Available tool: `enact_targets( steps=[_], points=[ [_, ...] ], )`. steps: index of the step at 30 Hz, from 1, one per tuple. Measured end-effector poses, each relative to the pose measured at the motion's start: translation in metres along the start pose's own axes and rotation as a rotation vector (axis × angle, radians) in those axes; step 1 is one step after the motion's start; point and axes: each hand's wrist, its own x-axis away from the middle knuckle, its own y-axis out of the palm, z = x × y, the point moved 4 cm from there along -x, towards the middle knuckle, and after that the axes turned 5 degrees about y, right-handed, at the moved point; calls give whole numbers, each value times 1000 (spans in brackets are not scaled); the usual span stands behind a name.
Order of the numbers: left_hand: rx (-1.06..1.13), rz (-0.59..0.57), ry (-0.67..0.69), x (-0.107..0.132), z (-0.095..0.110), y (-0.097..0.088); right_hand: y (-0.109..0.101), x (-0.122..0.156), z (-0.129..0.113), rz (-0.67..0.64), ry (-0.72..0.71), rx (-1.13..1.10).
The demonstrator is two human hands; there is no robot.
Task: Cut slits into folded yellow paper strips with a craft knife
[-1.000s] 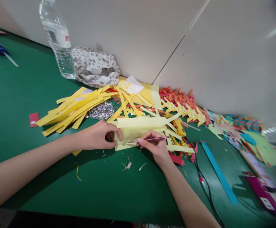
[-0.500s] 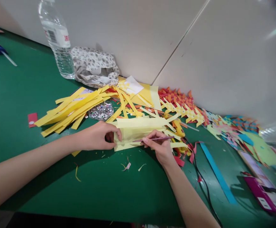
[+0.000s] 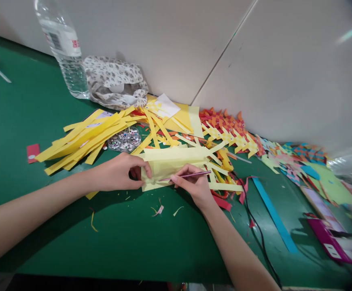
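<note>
Left hand (image 3: pixel 118 173) pinches the near-left edge of the pale yellow sheet (image 3: pixel 176 158) lying on the green worktop (image 3: pixel 133 242), right hand (image 3: pixel 196 186) pinching a thin pink pen (image 3: pixel 185 176) low across it: line-marking in hand, I judge, which calls for the sheet pinned flat.
</note>
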Motion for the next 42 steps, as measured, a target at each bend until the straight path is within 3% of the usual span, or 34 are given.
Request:
enact_targets(
  steps=[8, 18, 29, 42],
  points=[
    [14, 2, -23, 0, 0, 0, -20, -1, -1, 65, -24, 11],
    [-28, 13, 26, 0, 0, -1, 15, 4, -6, -6, -2, 46],
    [5, 5, -6, 0, -2, 0, -25, -1, 0, 63, -13, 32],
    [19, -5, -31, 0, -1, 0, -33, -4, 3, 42, -12, 45]
  ],
)
